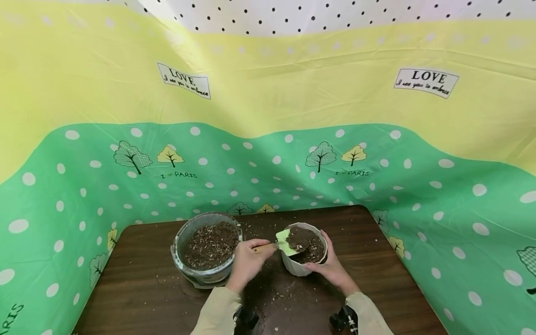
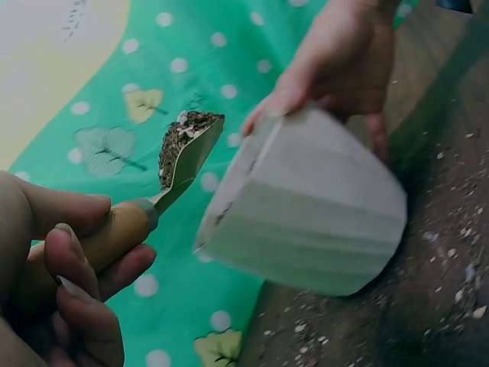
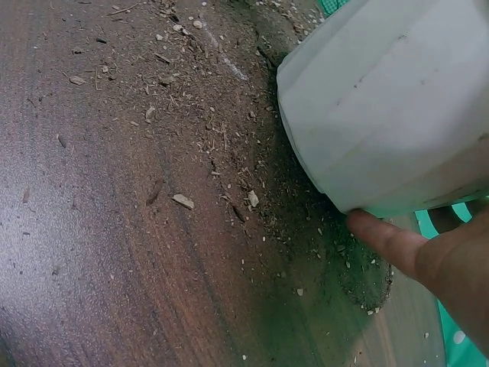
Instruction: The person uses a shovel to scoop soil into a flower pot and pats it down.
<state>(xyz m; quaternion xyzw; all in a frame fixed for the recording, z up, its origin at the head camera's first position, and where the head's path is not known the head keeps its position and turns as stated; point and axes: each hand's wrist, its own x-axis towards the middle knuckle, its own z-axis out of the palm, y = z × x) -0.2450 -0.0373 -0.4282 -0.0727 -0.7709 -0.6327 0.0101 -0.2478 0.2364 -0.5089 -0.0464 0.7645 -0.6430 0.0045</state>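
My left hand (image 1: 247,261) grips the wooden handle of a small garden trowel (image 1: 283,238) with a light green blade. In the left wrist view the trowel's blade (image 2: 191,157) carries a heap of soil and sits above the rim of a white flower pot (image 2: 306,202). Soil (image 1: 307,242) fills much of the pot in the head view. My right hand (image 1: 335,270) holds the pot's right side, thumb at the near side and fingers behind. In the right wrist view one digit touches the white pot (image 3: 390,107) low on its wall; the other fingers are mostly hidden.
A large grey tub (image 1: 206,277) of soil stands on the left of the dark wooden table (image 1: 138,270). Crumbs of soil and small chips (image 3: 183,201) are scattered over the tabletop. A patterned green and yellow cloth (image 1: 251,163) hangs behind and at both sides.
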